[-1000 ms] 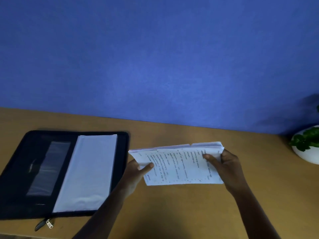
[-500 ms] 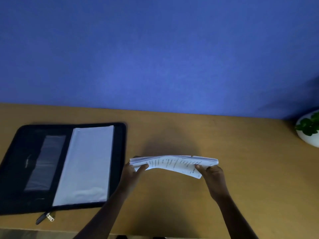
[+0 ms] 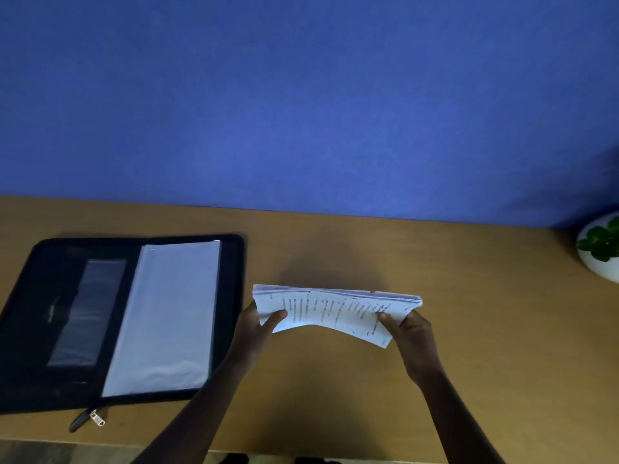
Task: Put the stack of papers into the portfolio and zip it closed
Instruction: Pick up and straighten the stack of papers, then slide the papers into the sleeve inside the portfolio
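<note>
At your far left, the black zip-around fabric portfolio lies open flat on the tan wooden desk, a white sheet in its right half, its zipper pull at the near edge. Just right of it, your left hand pinches the white printed stack of papers at one end; your right hand grips the other, holding it above the desk. A white potted plant sits far right.

I hold the stack of printed papers above the bench, its middle sagging, just right of the black zip portfolio. That lies open and flat, a clear sleeve on its right half.
</note>
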Tool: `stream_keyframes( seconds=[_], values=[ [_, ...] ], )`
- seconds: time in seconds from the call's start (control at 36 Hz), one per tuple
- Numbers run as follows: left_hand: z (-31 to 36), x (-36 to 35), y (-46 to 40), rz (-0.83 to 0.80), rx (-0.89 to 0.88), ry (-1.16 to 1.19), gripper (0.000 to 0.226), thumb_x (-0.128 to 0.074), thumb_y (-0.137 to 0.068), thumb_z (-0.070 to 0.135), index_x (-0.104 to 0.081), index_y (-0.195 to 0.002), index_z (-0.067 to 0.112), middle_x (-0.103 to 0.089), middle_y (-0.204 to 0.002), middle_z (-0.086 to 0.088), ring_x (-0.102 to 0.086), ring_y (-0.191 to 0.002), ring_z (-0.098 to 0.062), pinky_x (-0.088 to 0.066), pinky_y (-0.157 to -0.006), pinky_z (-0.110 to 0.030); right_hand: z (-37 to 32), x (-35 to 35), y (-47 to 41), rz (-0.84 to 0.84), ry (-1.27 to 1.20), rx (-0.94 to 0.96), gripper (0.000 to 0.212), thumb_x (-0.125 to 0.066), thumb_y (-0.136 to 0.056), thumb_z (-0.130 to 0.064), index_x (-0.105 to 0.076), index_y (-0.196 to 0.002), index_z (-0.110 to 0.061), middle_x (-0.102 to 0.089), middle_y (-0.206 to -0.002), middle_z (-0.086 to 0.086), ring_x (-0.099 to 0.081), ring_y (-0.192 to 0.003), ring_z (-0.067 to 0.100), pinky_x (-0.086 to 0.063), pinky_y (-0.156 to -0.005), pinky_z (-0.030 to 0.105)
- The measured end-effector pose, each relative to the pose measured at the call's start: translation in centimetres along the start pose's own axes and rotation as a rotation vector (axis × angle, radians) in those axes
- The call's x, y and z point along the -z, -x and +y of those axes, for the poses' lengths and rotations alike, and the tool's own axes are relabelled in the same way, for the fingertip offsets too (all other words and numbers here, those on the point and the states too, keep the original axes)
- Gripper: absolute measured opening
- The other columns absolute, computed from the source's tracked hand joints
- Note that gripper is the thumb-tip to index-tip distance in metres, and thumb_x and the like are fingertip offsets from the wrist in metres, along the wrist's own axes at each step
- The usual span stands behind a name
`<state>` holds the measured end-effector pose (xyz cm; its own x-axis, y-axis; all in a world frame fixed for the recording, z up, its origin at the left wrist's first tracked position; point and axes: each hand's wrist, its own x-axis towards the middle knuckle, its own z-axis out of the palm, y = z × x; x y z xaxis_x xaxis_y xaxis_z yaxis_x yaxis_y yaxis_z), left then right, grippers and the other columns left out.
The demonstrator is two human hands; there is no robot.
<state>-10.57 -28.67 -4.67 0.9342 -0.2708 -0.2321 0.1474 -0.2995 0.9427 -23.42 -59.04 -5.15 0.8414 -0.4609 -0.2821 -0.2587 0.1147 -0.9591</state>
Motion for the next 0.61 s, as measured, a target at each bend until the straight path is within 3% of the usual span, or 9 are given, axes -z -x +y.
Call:
stream_keyframes(
  seconds=[0.11,0.17,0.33,0.5,0.61],
  values=[
    [1.1,0.5,-1.0,-0.056,0.043,0.009,0.025,-0.075,-0.093,0.024,-0.069,-0.116,0.03,-0.077,-0.11,0.018,-0.074,-0.1,-0.004,-0.056,-0.072,-0.015,-0.8,0.4,-0.9,-0.022,0.013,-0.019,0.02,-0.08,-0.097,-0.017,-0.081,-0.117,-0.022,-0.082,-0.12,0.005,-0.079,-0.109,0.031,-0.068,-0.081,0.04],
    [1.6,1.0,-1.3,-0.115,0.086,0.006,0.027,-0.075,-0.093,0.03,-0.068,-0.119,0.027,-0.077,-0.11,0.014,-0.076,-0.098,-0.01,-0.057,-0.067,-0.021,-1.1,0.8,-1.1,-0.079,-0.015,-0.049,0.026,-0.082,-0.096,-0.022,-0.079,-0.121,-0.021,-0.08,-0.125,0.006,-0.078,-0.112,0.032,-0.067,-0.086,0.048],
    [1.1,2.7,-1.4,-0.211,0.226,0.076,0.034,-0.078,-0.088,0.034,-0.069,-0.119,0.024,-0.078,-0.112,0.003,-0.078,-0.097,-0.02,-0.063,-0.079,-0.042,-1.0,0.7,-0.7,-0.251,-0.128,-0.274,0.037,-0.08,-0.097,-0.027,-0.073,-0.132,-0.019,-0.075,-0.136,0.014,-0.074,-0.12,0.039,-0.062,-0.095,0.063],
    [0.2,4.0,-1.4,-0.248,0.294,0.056,0.029,-0.081,-0.086,0.031,-0.073,-0.113,0.025,-0.079,-0.109,0.004,-0.078,-0.095,-0.018,-0.063,-0.08,-0.042,-0.2,-0.4,0.4,-0.306,-0.175,-0.367,0.039,-0.079,-0.099,-0.029,-0.072,-0.135,-0.015,-0.072,-0.138,0.018,-0.071,-0.123,0.043,-0.06,-0.098,0.063],
    [0.0,4.5,-1.8,-0.212,0.274,-0.032,0.031,-0.079,-0.084,0.043,-0.072,-0.109,0.024,-0.079,-0.105,0.005,-0.077,-0.092,-0.016,-0.063,-0.081,-0.043,0.3,-0.5,0.8,-0.286,-0.244,-0.4,0.035,-0.076,-0.102,-0.02,-0.072,-0.135,-0.011,-0.071,-0.139,0.021,-0.07,-0.125,0.045,-0.061,-0.097,0.06]
  ],
)
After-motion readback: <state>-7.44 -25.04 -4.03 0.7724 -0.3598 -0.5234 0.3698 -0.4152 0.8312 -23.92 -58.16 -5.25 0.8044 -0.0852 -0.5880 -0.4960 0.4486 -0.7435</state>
